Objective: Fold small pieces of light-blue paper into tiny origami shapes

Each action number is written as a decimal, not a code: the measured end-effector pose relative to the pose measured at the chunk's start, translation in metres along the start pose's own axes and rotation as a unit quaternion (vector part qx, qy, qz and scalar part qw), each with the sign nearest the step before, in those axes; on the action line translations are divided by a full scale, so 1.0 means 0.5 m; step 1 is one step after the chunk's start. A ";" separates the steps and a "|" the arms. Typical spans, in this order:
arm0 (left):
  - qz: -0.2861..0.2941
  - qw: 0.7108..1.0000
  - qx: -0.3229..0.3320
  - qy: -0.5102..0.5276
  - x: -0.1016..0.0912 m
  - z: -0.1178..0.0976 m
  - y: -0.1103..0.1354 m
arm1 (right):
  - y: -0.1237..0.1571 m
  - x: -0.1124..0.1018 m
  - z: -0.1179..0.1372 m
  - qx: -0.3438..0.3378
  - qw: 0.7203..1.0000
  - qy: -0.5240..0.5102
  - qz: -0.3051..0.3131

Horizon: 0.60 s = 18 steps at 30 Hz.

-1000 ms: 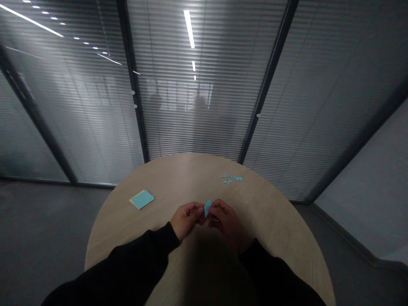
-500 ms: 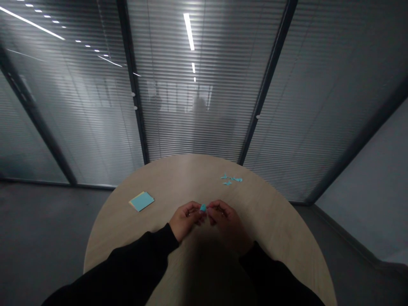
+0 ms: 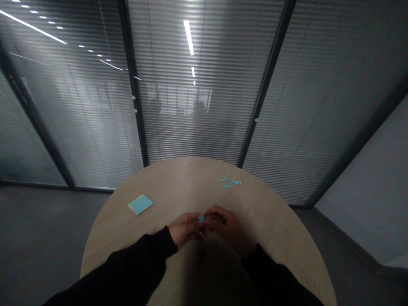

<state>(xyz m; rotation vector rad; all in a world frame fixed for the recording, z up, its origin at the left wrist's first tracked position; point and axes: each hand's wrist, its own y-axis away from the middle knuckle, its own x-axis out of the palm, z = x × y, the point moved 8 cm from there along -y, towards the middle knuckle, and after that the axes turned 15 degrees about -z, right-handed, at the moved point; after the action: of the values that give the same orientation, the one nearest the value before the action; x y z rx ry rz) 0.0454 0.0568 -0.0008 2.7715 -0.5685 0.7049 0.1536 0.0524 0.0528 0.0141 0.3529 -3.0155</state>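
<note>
Between my fingertips, above the near middle of the table, is a small blue folded paper crane (image 3: 201,218). My left hand (image 3: 185,227) pinches it from the left, thumb and fingers closed on it. From the right, my right hand (image 3: 228,225) grips its other side with bent fingers. The fingers cover part of the paper, so its exact folds are too small to make out. Several similar blue paper cranes (image 3: 226,186) lie farther back on the right. A stack of square paper (image 3: 141,205), blue on top with yellow showing beneath, rests to the left.
The round wooden table (image 3: 178,182) has its curved far edge close to a glass partition with blinds (image 3: 197,136). Dark frame posts divide the glass. A pale wall (image 3: 366,204) stands at the right.
The paper in my hands was a compact shape and now shows pointed, spread parts. My right fingers have moved slightly left, over it. The view has shifted a little.
</note>
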 end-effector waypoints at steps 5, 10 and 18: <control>-0.091 0.995 0.019 0.038 -0.019 -0.006 -0.006 | -0.003 0.002 -0.011 0.022 0.998 -0.006 -0.055; -0.130 0.990 0.031 0.053 -0.015 -0.020 -0.003 | -0.005 -0.010 -0.021 0.021 0.990 -0.011 -0.139; -0.182 0.981 0.065 0.005 -0.036 -0.020 -0.012 | 0.000 -0.018 -0.016 -0.062 0.979 0.087 -0.174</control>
<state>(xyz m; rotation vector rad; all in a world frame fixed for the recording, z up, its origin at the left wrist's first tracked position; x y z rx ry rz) 0.0295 0.0707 -0.0019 2.8727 -0.0048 0.6889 0.1627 0.0554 0.0455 0.2307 0.6197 -3.3386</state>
